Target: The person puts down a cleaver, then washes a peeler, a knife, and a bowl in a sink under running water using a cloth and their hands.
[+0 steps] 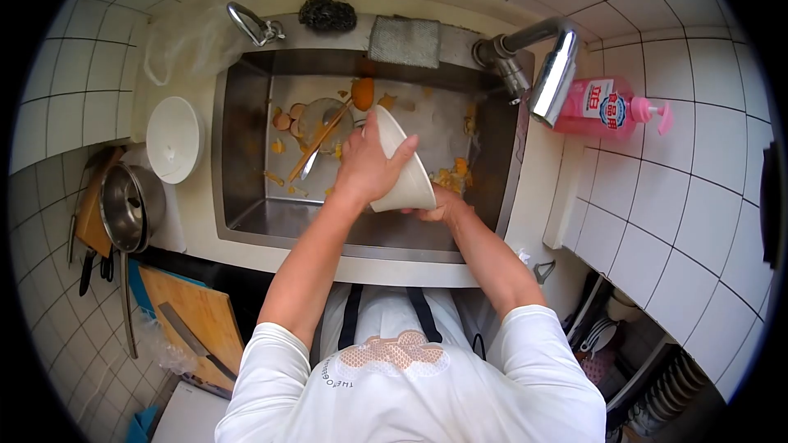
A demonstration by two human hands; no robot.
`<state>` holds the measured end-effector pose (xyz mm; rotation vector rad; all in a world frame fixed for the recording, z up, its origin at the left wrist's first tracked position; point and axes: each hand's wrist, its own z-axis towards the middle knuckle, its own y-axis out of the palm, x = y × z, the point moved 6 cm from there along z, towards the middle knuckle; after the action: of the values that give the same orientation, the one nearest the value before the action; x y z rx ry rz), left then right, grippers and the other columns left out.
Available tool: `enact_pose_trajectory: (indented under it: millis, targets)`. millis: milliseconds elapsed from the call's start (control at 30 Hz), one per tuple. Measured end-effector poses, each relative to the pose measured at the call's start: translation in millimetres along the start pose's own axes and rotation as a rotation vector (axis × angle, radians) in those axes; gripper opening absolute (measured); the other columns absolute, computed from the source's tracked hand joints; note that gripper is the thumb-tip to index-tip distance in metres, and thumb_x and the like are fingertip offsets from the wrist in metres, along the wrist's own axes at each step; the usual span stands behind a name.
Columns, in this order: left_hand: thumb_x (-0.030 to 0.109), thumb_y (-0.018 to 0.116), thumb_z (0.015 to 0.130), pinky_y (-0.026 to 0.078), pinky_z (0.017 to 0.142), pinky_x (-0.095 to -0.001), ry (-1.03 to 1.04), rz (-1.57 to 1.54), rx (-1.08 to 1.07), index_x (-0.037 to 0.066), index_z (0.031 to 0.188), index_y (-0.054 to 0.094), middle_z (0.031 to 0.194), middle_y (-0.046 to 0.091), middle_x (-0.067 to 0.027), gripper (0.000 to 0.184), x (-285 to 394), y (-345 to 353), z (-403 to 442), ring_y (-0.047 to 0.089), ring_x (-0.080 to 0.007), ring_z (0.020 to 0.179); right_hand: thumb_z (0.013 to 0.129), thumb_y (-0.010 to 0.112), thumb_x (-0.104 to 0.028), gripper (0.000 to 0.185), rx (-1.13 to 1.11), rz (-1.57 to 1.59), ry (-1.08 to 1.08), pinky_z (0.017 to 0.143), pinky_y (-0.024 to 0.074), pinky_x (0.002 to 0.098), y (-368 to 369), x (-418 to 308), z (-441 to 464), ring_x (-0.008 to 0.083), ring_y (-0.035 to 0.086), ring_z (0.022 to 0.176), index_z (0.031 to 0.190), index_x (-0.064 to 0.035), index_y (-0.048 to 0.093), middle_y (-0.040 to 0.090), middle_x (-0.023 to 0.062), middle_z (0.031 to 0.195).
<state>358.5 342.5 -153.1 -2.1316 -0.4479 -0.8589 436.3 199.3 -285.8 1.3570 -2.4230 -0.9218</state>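
Observation:
A white bowl (400, 180) is tipped on its side over the sink (371, 252), its opening turned to the right. My left hand (371, 166) is closed on the bowl's upper left part, thumb near the rim. At its lower end my right hand (441, 204) grips the bowl from below, some fingers hidden behind it. Beneath, in the sink, lie chopsticks (318, 143), a clear glass bowl (312, 121), a spoon (309, 166), eggshells (283, 121) and an orange lump (363, 93). Yellow-orange food scraps (453, 176) are scattered across the sink floor.
A chrome faucet (552, 74) reaches over the sink's right side, beside a pink soap bottle (603, 107). Along the back edge are a grey cloth (405, 41), a dark scrubber (327, 14) and a small tap (258, 26). Another white bowl (175, 139) and a metal pot (131, 207) stand left.

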Motion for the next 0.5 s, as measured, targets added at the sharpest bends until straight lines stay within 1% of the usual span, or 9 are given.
enact_pose_trajectory:
  millis: [67, 133, 200, 267, 300, 333, 367, 400, 500]
  targets:
    - [0.055, 0.052, 0.077, 0.028, 0.099, -0.0428, 0.029, 0.041, 0.039, -0.004, 0.134, 0.020, 0.126, 0.035, -0.0306, 0.088, 11, -10, -9, 0.032, -0.0431, 0.119, 0.080, 0.060, -0.013, 0.040, -0.029, 0.023, -0.042, 0.069, 0.0501, 0.0295, 3, -1, 3, 0.0204, 0.059, 0.089, 0.118, -0.0086, 0.047, 0.057, 0.0074, 0.105]
    - [0.053, 0.054, 0.076, 0.028, 0.099, -0.0428, 0.083, 0.002, 0.080, -0.001, 0.135, 0.020, 0.126, 0.034, -0.0289, 0.087, 5, -15, -14, 0.031, -0.0418, 0.120, 0.077, 0.062, -0.009, 0.045, -0.160, -0.018, -0.221, 0.071, 0.0506, 0.0294, 24, -18, -5, 0.0215, 0.059, 0.089, 0.119, -0.0078, 0.044, 0.055, 0.0094, 0.106]
    - [0.050, 0.056, 0.076, 0.027, 0.099, -0.0427, 0.137, -0.036, 0.122, 0.001, 0.136, 0.021, 0.127, 0.034, -0.0273, 0.085, -5, -22, -21, 0.030, -0.0404, 0.121, 0.075, 0.063, -0.007, 0.049, -0.163, -0.004, -0.319, 0.075, 0.0496, 0.0304, 33, -33, -17, 0.0219, 0.058, 0.091, 0.120, -0.0063, 0.042, 0.054, 0.0104, 0.108]
    - [0.039, 0.060, 0.075, 0.033, 0.096, -0.0438, 0.023, -0.572, -0.006, 0.005, 0.136, 0.024, 0.126, 0.035, -0.0228, 0.078, -21, -19, -28, 0.029, -0.0359, 0.123, 0.074, 0.064, -0.005, 0.052, -0.159, 0.014, -0.419, 0.078, 0.0487, 0.0313, 29, -46, -24, 0.0223, 0.056, 0.093, 0.120, -0.0049, 0.040, 0.052, 0.0114, 0.109]
    - [0.039, 0.060, 0.075, 0.033, 0.096, -0.0438, 0.027, -0.571, -0.005, 0.005, 0.136, 0.024, 0.126, 0.035, -0.0228, 0.078, -23, -23, -34, 0.029, -0.0359, 0.123, 0.072, 0.064, -0.003, 0.055, 0.028, -0.207, -0.499, 0.082, 0.0467, 0.0320, 21, -58, -28, 0.0225, 0.055, 0.096, 0.121, -0.0036, 0.039, 0.051, 0.0116, 0.111]
    - [0.031, 0.059, 0.074, 0.037, 0.094, -0.0443, -0.156, -0.826, -0.104, 0.005, 0.134, 0.026, 0.125, 0.037, -0.0208, 0.073, -31, -18, -42, 0.032, -0.0342, 0.122, 0.070, 0.063, -0.002, 0.058, 0.218, -0.429, -0.573, 0.086, 0.0446, 0.0328, 16, -68, -33, 0.0228, 0.053, 0.099, 0.122, -0.0023, 0.037, 0.050, 0.0117, 0.113]
    - [0.023, 0.058, 0.074, 0.040, 0.091, -0.0448, -0.343, -1.076, -0.207, 0.004, 0.133, 0.028, 0.124, 0.039, -0.0187, 0.069, -37, -11, -50, 0.034, -0.0325, 0.121, 0.069, 0.063, -0.005, 0.057, 0.277, -0.529, -0.641, 0.089, 0.0410, 0.0324, 16, -74, -41, 0.0213, 0.051, 0.102, 0.121, 0.0001, 0.038, 0.051, 0.0126, 0.111]
    - [0.023, 0.058, 0.074, 0.040, 0.091, -0.0448, -0.341, -1.076, -0.208, 0.004, 0.133, 0.028, 0.124, 0.039, -0.0187, 0.069, -45, -10, -52, 0.034, -0.0325, 0.121, 0.069, 0.063, -0.005, 0.057, 0.279, -0.529, -0.643, 0.089, 0.0410, 0.0324, 20, -79, -47, 0.0213, 0.051, 0.102, 0.121, 0.0001, 0.038, 0.051, 0.0126, 0.111]
    - [0.003, 0.048, 0.065, 0.044, 0.088, -0.0445, -0.395, -1.312, -0.222, 0.000, 0.128, 0.030, 0.118, 0.046, -0.0149, 0.066, -64, -2, -59, 0.046, -0.0310, 0.111, 0.068, 0.065, -0.011, 0.055, 0.372, -1.091, -0.668, 0.088, 0.0416, 0.0337, 19, -103, -40, 0.0247, 0.051, 0.104, 0.116, 0.0013, 0.044, 0.054, 0.0173, 0.110]
